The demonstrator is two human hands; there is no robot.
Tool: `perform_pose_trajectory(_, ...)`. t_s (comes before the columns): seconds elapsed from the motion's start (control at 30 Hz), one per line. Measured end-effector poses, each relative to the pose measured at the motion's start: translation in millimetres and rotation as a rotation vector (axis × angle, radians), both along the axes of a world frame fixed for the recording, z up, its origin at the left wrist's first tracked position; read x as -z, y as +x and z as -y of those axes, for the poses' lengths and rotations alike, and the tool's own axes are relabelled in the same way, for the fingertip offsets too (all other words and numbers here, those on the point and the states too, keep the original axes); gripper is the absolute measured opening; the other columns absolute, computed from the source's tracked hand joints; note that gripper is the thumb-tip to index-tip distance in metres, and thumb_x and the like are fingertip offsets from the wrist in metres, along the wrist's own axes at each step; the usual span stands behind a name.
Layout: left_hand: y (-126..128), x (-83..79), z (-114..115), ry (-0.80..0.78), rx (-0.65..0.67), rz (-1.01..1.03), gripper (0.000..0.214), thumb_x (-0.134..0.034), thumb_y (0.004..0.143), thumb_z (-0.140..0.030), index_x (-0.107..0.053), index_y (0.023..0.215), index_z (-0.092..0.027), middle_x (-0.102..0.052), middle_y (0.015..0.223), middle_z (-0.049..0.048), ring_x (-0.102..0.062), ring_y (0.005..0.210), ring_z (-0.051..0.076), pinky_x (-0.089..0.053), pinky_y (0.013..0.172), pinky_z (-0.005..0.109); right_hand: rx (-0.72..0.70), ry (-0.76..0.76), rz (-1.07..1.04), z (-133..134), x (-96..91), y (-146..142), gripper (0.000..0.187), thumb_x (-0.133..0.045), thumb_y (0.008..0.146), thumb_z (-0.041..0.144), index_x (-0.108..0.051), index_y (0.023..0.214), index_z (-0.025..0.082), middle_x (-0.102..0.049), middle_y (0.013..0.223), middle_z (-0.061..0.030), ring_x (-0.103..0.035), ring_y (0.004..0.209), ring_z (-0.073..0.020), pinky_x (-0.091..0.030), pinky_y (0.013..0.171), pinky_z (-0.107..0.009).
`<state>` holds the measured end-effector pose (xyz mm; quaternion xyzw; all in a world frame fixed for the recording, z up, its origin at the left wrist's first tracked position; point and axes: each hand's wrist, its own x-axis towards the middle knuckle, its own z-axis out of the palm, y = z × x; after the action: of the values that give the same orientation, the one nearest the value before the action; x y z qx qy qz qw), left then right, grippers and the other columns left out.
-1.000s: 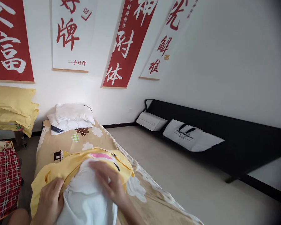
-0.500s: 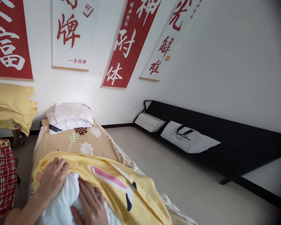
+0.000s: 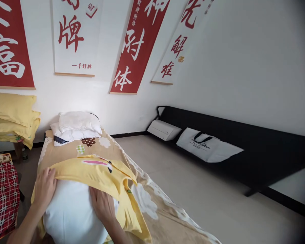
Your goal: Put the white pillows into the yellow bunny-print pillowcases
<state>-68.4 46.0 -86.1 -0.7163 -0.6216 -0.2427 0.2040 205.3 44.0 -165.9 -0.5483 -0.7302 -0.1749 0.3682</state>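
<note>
A white pillow (image 3: 71, 210) lies partly inside a yellow pillowcase (image 3: 96, 176) with a pink-eared rabbit print, on the bed. My left hand (image 3: 44, 184) is closed on the left edge of the pillowcase opening. Against the right side of the pillow, my right hand (image 3: 103, 203) grips it, its fingertips hidden beneath the pillowcase. The case drapes over the pillow's far end, and its loose part hangs down on the right.
White pillows (image 3: 77, 123) lie at the bed's head on a tan patterned sheet (image 3: 132, 169). At left are stacked yellow pillows (image 3: 12, 108) and a red plaid cloth (image 3: 2, 196). A black bench (image 3: 218, 135) along the right wall carries a white bag (image 3: 205, 145) and box (image 3: 164, 129).
My left hand has moved left and the pillowcase opening has spread wider. My right hand has slid forward under the case. More of the white pillow shows, and the rabbit print has shifted away.
</note>
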Motion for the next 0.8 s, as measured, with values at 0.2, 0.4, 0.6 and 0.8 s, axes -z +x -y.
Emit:
perform_pose_trajectory(0.2, -40, 58.3, -13, -0.534, -0.096, 0.219, 0.039, -0.030, 0.093, -0.010, -0.061, 0.116, -0.020, -0.065, 0.117, 0.0081, -0.065, 0.100, 0.020, -0.044, 0.072, 0.026, 0.043, -0.292, -0.058, 14, 39.2, 14, 0.056, -0.038, 0.100, 0.047, -0.042, 0.148, 0.018, -0.051, 0.146, -0.0175, -0.049, 0.134, -0.0342, -0.048, 0.102, -0.054)
perform_pose_trajectory(0.4, -40, 72.1, -16, -0.415, 0.027, 0.448, 0.022, -0.035, 0.093, -0.027, -0.055, 0.088, -0.020, -0.065, 0.089, 0.0057, -0.063, 0.080, 0.019, -0.039, 0.068, 0.026, -0.386, -0.463, 0.080, 47, 19.2, -50, 0.074, -0.038, 0.099, 0.052, -0.007, 0.160, 0.024, -0.022, 0.162, -0.0121, -0.021, 0.150, -0.0315, -0.033, 0.114, -0.054)
perform_pose_trajectory(0.6, -47, 43.3, -31, -0.332, 0.144, 0.717, 0.017, -0.039, 0.078, -0.034, -0.040, 0.067, -0.021, -0.048, 0.059, -0.0030, -0.047, 0.058, 0.013, -0.036, 0.061, 0.023, -0.456, -0.621, 0.079, 32, -27.0, -106, 0.072, -0.045, 0.092, 0.062, -0.022, 0.156, 0.037, -0.046, 0.151, -0.0115, -0.048, 0.133, -0.0378, -0.039, 0.103, -0.064)
perform_pose_trajectory(0.8, -5, 11.1, -34, -0.291, 0.249, 0.798, 0.017, -0.040, 0.077, -0.032, -0.039, 0.063, -0.021, -0.039, 0.055, -0.0053, -0.040, 0.053, 0.011, -0.032, 0.055, 0.022, -0.321, -0.845, 0.308, -20, -17.4, -143, 0.038, -0.056, 0.087, 0.038, -0.070, 0.112, 0.013, -0.071, 0.103, -0.0199, -0.067, 0.092, -0.0376, -0.051, 0.081, -0.057)
